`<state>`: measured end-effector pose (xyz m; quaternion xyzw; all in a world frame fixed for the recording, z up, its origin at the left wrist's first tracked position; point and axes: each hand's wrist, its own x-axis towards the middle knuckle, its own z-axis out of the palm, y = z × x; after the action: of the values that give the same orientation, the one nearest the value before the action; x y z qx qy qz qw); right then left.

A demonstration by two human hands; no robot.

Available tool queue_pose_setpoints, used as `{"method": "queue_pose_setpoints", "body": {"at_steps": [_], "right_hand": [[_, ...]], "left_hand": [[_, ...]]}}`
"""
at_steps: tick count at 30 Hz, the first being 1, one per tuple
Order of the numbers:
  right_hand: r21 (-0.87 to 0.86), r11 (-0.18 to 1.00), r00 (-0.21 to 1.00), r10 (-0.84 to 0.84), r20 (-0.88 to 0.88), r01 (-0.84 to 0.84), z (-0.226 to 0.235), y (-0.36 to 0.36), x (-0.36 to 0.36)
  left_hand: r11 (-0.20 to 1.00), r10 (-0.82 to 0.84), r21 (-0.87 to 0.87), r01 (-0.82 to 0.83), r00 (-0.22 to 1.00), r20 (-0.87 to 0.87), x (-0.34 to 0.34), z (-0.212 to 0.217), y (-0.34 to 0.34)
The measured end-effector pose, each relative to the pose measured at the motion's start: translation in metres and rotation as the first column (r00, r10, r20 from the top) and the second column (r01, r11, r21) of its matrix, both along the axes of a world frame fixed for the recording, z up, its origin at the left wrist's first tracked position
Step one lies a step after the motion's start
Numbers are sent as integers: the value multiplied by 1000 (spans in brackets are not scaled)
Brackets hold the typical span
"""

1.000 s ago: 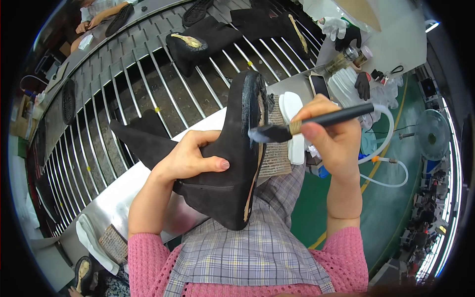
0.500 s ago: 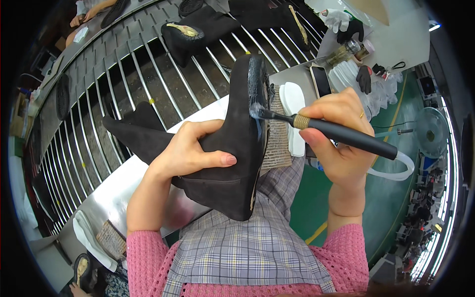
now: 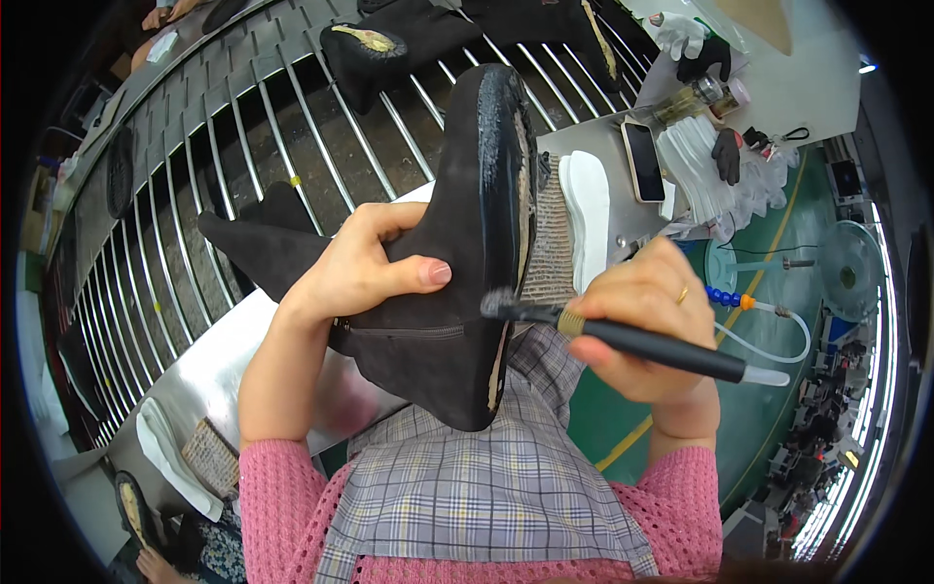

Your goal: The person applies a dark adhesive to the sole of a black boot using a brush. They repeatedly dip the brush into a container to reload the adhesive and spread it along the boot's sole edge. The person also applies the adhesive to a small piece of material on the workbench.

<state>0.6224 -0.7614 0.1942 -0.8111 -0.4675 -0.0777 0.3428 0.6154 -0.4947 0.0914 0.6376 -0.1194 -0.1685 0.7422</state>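
A black suede boot lies on its side across my lap, its sole edge turned to the right and its shaft running off to the left. My left hand grips the boot around the ankle, thumb pressed on the suede above a zip. My right hand is closed around a black-handled brush with a clear tube at its end. The bristles, blurred, touch or hover just over the lower edge of the boot near the heel. A whitish wet film shows along the toe end of that edge.
White insoles lie on a ridged brown pad right of the boot. Beyond are a phone, glass jars and gloves. More boots rest on a metal roller rack. Another person's hand shows lower left.
My right hand has moved the brush down along the sole edge, from the middle toward the heel. The boot has shifted slightly up and left in view, with my left hand still gripping it.
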Motion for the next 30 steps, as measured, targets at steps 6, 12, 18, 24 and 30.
{"method": "queue_pose_setpoints", "body": {"at_steps": [6, 12, 18, 24, 30], "right_hand": [[232, 971, 925, 135, -356, -52, -23, -13, 5], [244, 956, 987, -160, -25, 162, -36, -10, -3], [53, 995, 837, -99, 539, 84, -30, -3, -34], [93, 988, 989, -129, 70, 122, -9, -19, -12], [79, 994, 993, -75, -89, 82, -10, -17, -5]], "left_hand": [[962, 46, -258, -92, 983, -179, -8, -27, -10], [931, 85, -314, -186, 947, -309, -17, -28, -30], [920, 150, -314, -237, 949, -276, -18, -25, -35], [947, 145, -248, -206, 959, -245, -18, -22, -34], [960, 145, -200, -194, 960, -238, -19, -17, -38]]}}
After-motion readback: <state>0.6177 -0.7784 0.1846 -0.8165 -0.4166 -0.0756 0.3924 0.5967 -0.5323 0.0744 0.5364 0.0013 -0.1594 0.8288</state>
